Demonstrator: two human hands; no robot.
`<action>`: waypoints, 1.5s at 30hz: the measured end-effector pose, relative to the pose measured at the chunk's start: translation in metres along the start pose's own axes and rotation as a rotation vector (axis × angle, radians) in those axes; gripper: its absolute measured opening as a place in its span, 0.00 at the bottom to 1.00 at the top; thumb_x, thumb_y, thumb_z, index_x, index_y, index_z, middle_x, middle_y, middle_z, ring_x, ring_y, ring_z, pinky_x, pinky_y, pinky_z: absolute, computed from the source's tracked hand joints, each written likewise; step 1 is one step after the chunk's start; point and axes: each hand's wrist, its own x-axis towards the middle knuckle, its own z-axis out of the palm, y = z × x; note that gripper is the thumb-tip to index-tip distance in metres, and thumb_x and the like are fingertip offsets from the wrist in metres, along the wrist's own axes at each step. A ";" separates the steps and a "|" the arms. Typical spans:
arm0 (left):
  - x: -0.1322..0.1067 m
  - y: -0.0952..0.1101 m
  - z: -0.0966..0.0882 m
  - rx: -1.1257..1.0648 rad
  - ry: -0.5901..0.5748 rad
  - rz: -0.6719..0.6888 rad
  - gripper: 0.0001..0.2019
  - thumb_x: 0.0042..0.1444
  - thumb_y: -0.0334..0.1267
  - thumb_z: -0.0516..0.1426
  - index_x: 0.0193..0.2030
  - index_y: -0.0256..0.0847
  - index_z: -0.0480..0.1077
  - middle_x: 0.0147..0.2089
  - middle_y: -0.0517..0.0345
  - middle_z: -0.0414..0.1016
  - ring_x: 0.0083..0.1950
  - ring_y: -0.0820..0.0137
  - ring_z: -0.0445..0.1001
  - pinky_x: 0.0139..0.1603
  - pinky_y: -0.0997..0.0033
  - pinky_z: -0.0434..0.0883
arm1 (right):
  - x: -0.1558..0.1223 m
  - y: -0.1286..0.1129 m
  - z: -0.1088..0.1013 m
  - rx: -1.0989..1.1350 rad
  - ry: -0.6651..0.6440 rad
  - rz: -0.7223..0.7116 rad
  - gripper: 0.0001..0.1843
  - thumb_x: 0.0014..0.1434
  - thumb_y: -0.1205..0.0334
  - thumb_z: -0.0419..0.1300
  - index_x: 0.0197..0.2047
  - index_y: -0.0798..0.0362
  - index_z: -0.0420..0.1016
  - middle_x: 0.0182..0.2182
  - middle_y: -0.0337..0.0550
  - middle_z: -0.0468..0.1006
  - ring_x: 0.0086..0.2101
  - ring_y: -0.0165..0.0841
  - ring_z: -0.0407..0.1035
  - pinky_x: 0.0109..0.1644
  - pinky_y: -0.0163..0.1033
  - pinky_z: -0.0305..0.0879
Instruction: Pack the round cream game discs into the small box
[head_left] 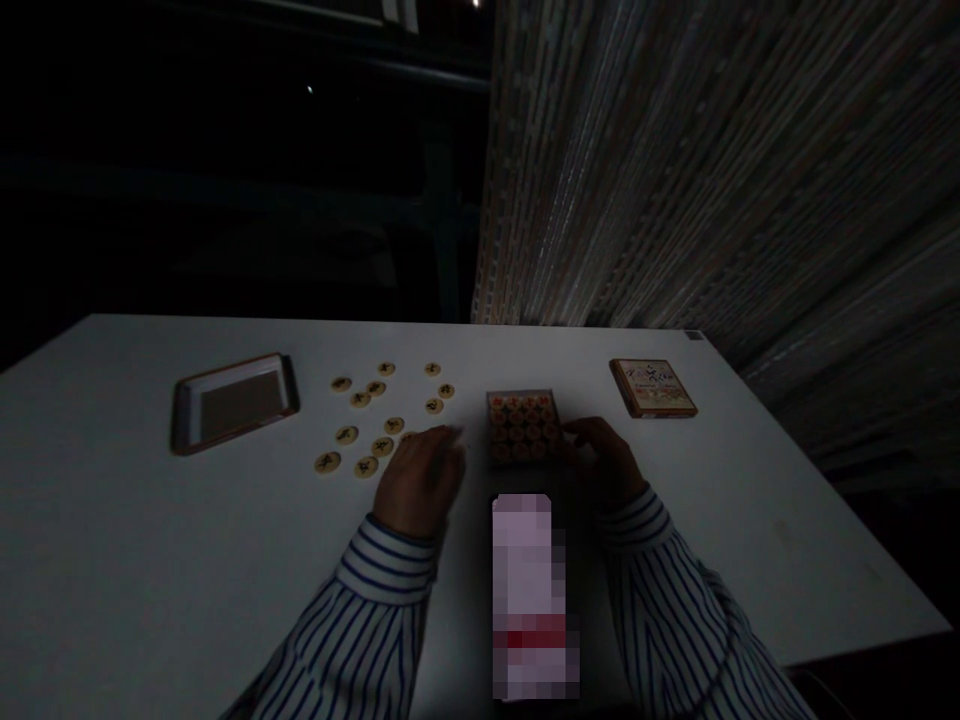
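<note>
A small clear box (556, 397) stands in the middle of the white table, with rows of round Chinese chess pieces (525, 432) in it, marked in red. Against the box's right side, my right hand (611, 462) has its fingers curled at the edge. My left hand (420, 480) is over the table to the left of the box, apart from it; its fingertips are blurred, and what they may hold does not show. Loose wooden chess pieces (382, 447) with dark characters lie scattered to the left, one partly covered by my left hand.
An open shallow box lid or tray (244, 405) lies at the far left. At the right is a flat printed box (654, 388). A phone with a blurred-out screen (525, 570) is between my forearms on the table (120, 560). A pleated curtain (637, 170) hangs behind.
</note>
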 end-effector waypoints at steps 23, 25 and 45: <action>-0.003 -0.010 0.012 0.185 -0.232 -0.080 0.14 0.54 0.37 0.48 0.45 0.37 0.68 0.42 0.50 0.74 0.47 0.63 0.68 0.57 0.53 0.54 | 0.000 -0.054 0.021 -0.206 -0.050 -0.236 0.11 0.51 0.65 0.54 0.39 0.55 0.71 0.39 0.48 0.73 0.39 0.36 0.64 0.40 0.41 0.59; -0.003 -0.010 0.013 0.173 -0.219 -0.082 0.14 0.54 0.38 0.48 0.45 0.37 0.68 0.42 0.50 0.74 0.46 0.63 0.69 0.57 0.52 0.54 | 0.000 -0.052 0.021 -0.201 -0.043 -0.238 0.11 0.52 0.65 0.54 0.39 0.55 0.71 0.38 0.48 0.73 0.39 0.35 0.65 0.39 0.41 0.59; -0.003 -0.001 0.008 0.061 0.035 -0.004 0.14 0.53 0.41 0.51 0.42 0.36 0.68 0.39 0.49 0.74 0.42 0.64 0.70 0.49 0.58 0.64 | -0.006 -0.035 0.015 -0.115 0.127 -0.184 0.10 0.52 0.66 0.54 0.38 0.53 0.71 0.35 0.47 0.73 0.37 0.35 0.66 0.38 0.42 0.65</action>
